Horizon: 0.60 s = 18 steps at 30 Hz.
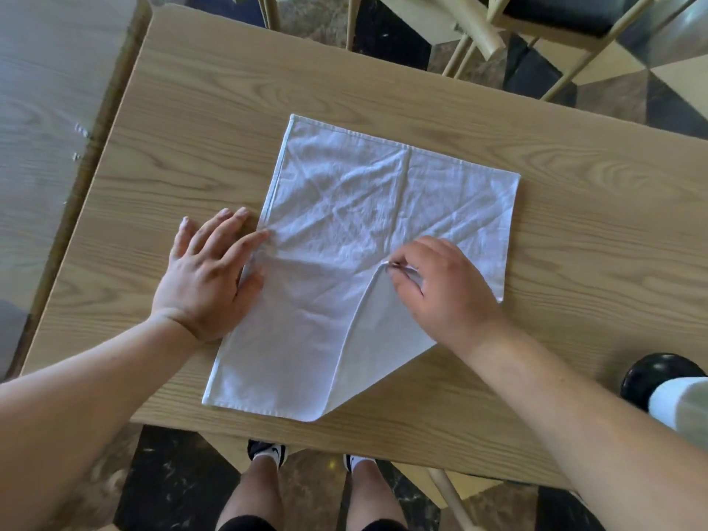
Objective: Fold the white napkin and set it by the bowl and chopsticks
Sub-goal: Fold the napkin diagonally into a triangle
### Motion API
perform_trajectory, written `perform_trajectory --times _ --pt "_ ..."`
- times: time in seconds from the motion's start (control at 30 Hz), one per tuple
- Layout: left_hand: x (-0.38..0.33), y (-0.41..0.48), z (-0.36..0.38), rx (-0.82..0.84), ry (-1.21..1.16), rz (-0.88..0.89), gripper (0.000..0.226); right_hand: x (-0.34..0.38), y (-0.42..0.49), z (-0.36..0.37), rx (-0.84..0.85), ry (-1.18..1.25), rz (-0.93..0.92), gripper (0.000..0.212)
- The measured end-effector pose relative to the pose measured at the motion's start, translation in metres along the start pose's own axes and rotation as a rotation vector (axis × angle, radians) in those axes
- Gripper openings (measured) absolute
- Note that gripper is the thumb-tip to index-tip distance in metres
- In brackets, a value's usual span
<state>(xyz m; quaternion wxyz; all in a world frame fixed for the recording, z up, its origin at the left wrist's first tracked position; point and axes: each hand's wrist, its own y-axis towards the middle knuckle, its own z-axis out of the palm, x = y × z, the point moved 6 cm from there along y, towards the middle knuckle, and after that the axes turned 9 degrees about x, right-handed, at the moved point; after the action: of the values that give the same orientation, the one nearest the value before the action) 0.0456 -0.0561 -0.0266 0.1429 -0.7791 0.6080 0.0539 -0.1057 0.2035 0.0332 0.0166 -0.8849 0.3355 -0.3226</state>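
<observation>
The right hand [440,285] pinches the napkin's [364,231] near corner, folded to mid-cloth; the left hand [208,274] lies flat and spread on its left edge. Bare table [594,262] surrounds it.

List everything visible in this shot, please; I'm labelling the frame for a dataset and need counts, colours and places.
napkin: one, white, middle of the table, near right corner folded inward
table: one, light wood, fills the middle of the view
second table: one, pale wood, far left
chairs: at least two, light wood frames, one with a black seat, beyond the table
floor: dark and light marbled tiles
black and white object: one, right edge, unclear what it is
left hand: flat on the napkin's left edge
right hand: pinching the folded corner
legs and shoes: two, black and white shoes, below the table
</observation>
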Motion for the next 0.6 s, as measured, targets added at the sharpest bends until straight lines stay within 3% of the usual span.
perform_trajectory --times 0.2,0.6 --pt "0.005 -0.002 0.002 -0.029 -0.049 -0.006 0.053 0.019 0.098 -0.008 0.049 0.063 0.011 0.012" --pt "0.013 0.000 0.004 -0.041 -0.127 0.000 0.043 0.040 0.248 -0.022 0.249 -0.074 0.089 0.013"
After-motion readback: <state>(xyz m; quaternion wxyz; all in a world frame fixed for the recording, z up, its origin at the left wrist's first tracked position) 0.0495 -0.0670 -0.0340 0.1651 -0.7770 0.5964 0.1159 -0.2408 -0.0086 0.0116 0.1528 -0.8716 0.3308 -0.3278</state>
